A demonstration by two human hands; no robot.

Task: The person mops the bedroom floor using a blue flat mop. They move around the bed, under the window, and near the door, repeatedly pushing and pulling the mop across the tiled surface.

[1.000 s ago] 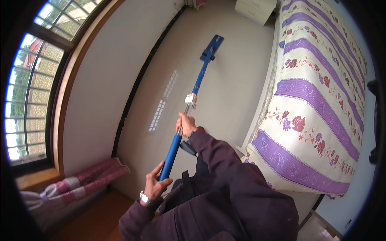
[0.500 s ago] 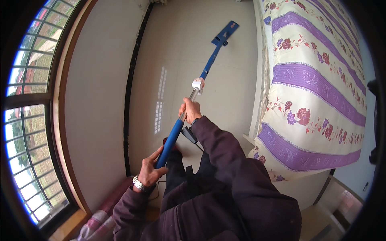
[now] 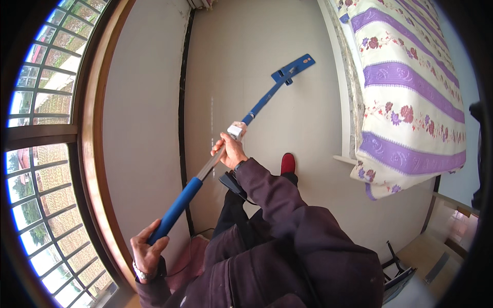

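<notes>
I hold a long mop with a blue handle [image 3: 179, 203] in both hands. My left hand [image 3: 148, 251] grips the blue foam end near the window, low at the left. My right hand [image 3: 230, 150] grips the metal middle of the pole just below a white collar. The flat blue mop head [image 3: 294, 68] lies on the pale floor [image 3: 241, 56] far ahead, close to the bed's edge. Both arms wear dark maroon sleeves. A red slipper [image 3: 288, 163] on my foot shows beside the pole.
A bed with a purple-striped floral cover [image 3: 405, 87] fills the right side. A curved barred window with a wooden frame [image 3: 87, 133] runs along the left. A dark strip [image 3: 181, 102] runs along the floor by the wall. Pink cloth [image 3: 185, 259] lies below my left hand.
The view has swung left and the mop head has slid toward the bed side. My left hand has dropped lower on the handle; both hands keep their grip.
</notes>
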